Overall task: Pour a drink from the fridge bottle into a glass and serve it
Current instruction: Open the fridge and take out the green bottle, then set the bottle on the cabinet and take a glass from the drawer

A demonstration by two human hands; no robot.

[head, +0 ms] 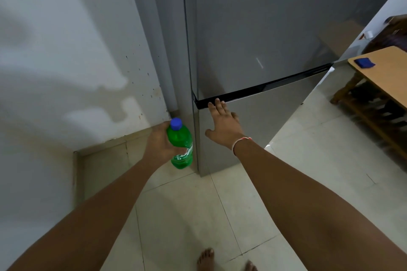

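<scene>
My left hand [157, 144] grips a green plastic bottle [181, 145] with a blue cap, held upright just left of the grey fridge [264, 39]. Both fridge doors look closed. My right hand [222, 124] lies flat and open against the lower fridge door, its fingertips touching the black gap between the upper and lower doors. A thin band circles my right wrist. No glass is in view.
A white stained wall [66, 50] stands to the left. At the right, a wooden table [381, 72] carries a blue cloth [364, 62], with dark wooden furniture beneath it. The floor is pale tile [308, 149]. My bare toes show at the bottom edge.
</scene>
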